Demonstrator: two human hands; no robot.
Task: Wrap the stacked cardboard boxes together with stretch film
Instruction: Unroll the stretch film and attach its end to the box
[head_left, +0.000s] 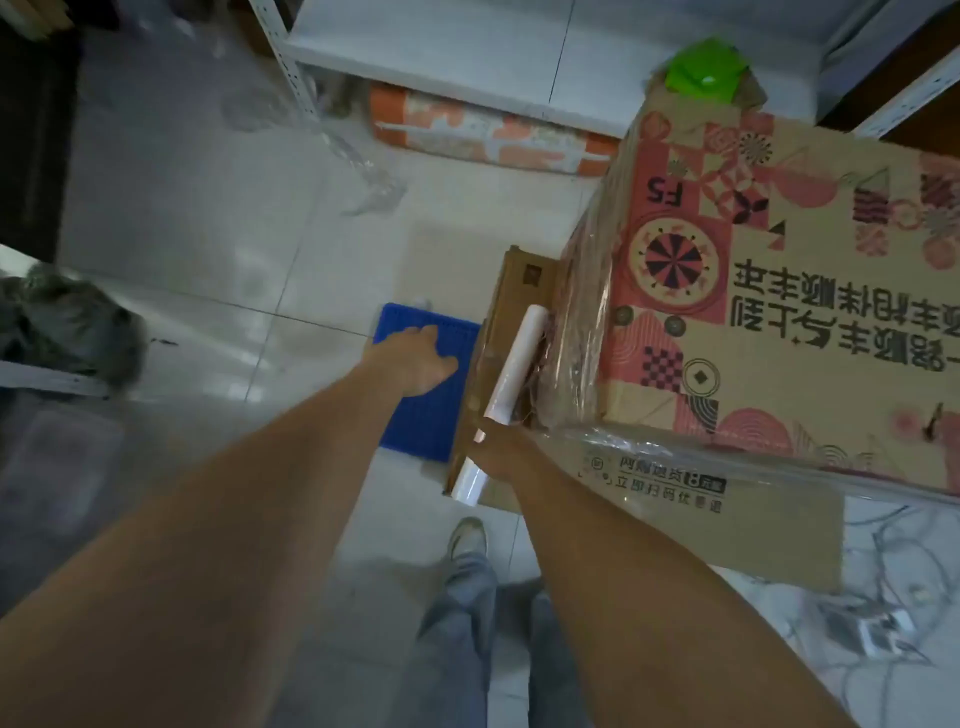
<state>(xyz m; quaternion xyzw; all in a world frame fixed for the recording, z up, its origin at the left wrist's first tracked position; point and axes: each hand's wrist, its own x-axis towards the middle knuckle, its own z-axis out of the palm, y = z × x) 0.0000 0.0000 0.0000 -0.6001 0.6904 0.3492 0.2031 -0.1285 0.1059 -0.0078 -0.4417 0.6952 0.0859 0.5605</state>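
Observation:
A stack of cardboard boxes stands at the right: a top box (779, 291) printed in red and pink patterns, and a plain brown lower box (727, 525) jutting out beneath it. Clear stretch film (576, 332) covers the stack's left side and near edge. My right hand (498, 449) grips a white stretch film roll (511, 364) held upright against the stack's left corner. My left hand (415, 358) reaches forward with fingers relaxed, over a blue pallet (415, 421) on the floor, holding nothing.
White metal shelving (441, 47) stands at the back, with an orange patterned box (483, 135) under it. Loose clear film (363, 171) lies on the tiled floor. A green object (701, 73) sits behind the stack. Cables (883, 613) lie at lower right. My shoe (467, 538) is below.

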